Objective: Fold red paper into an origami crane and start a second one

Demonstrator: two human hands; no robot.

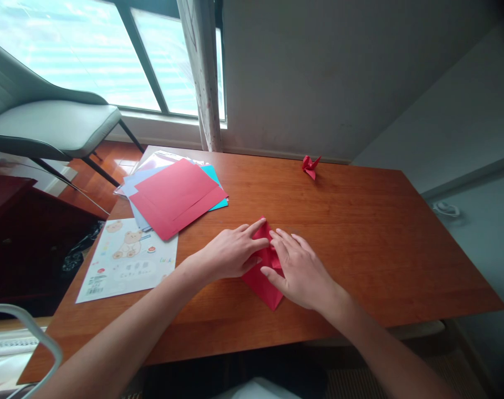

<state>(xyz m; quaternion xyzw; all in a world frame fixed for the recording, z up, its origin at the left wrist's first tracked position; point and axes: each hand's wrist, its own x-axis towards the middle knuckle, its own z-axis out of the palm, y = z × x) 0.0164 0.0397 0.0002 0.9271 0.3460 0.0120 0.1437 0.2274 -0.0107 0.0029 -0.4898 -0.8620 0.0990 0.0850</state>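
A sheet of red origami paper [272,296], partly folded into a long diamond shape with raised creases in its middle, lies on the wooden table in front of me. My left hand [235,250] holds its left side, the index finger reaching up to the far tip and the other fingers bent over the edge. From the right, my right hand [297,265] holds the paper, fingertips on the central fold and thumb low on the near part. Both hands cover much of the paper, so the exact folds are partly hidden.
A finished red paper crane [310,167] stands near the table's [360,238] far edge. At the left lies a stack of coloured sheets with red paper [179,197] on top, beside a white bear-printed sheet [129,257]. A chair [56,124] stands by the window.
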